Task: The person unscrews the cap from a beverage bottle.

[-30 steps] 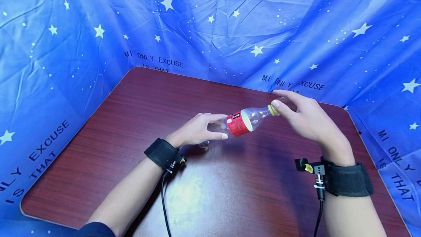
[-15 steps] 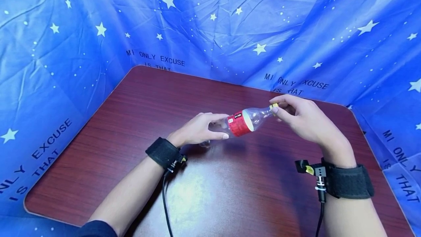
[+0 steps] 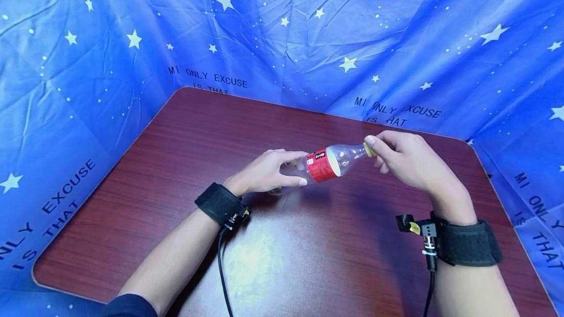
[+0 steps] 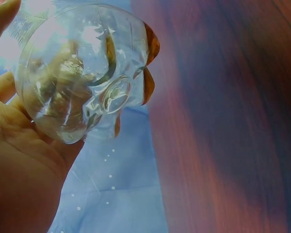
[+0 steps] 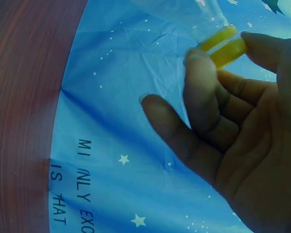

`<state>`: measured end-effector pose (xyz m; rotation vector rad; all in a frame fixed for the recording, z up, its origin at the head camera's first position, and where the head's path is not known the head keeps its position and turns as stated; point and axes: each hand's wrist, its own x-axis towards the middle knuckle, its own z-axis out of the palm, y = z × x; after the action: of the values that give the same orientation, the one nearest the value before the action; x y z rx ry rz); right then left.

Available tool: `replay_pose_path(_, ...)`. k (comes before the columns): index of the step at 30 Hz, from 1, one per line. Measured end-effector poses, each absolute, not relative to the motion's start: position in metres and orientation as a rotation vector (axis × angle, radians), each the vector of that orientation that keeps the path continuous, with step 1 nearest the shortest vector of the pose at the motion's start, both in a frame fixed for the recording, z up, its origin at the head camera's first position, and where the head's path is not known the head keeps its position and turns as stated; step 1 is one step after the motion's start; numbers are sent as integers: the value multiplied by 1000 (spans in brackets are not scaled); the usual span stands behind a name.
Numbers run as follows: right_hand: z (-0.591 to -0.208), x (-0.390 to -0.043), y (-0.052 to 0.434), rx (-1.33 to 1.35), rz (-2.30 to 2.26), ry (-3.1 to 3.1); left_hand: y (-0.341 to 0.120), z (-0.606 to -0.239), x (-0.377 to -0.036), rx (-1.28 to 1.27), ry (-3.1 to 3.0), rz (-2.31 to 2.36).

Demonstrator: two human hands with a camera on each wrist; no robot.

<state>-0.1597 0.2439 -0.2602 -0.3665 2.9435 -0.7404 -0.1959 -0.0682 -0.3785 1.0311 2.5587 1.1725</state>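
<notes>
A clear plastic bottle (image 3: 348, 155) with a red label (image 3: 323, 165) lies tilted above the table, its neck up to the right. My left hand (image 3: 266, 172) grips the lower body, thumb on the near side. The bottle's lobed clear base (image 4: 116, 94) faces the camera in the left wrist view. At the neck, my right hand (image 3: 410, 160) pinches the yellow cap (image 5: 231, 52) between thumb and fingers. A pale gap separates the cap from a yellow ring (image 5: 218, 39) in the right wrist view. The bottle looks to hold no liquid.
A dark red-brown wooden table (image 3: 176, 141) lies under both hands. Blue star-printed cloth (image 3: 282, 53) hangs around its back and sides. Black straps (image 3: 467, 241) with small cameras circle both wrists, and cables trail down from them.
The right thumb and fingers have closed on the yellow cap and turned about it, the thumb ending higher and the fingers lower. My left hand and the bottle have hardly moved.
</notes>
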Motion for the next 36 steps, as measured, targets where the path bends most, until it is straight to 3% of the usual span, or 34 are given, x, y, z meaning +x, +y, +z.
replay_pose_path(16,-259,-154,244,-530,-768,2944,-70,-379,-195,1054,2611,1123)
replay_pose_path(26,-260,-157,244,-410,-726,2908,-69,-376,-197,1092,2632,1094)
replay_pose_path(36,-261,-153,248,-477,-775,2962,-69,-375,-198,1080,2596,1122)
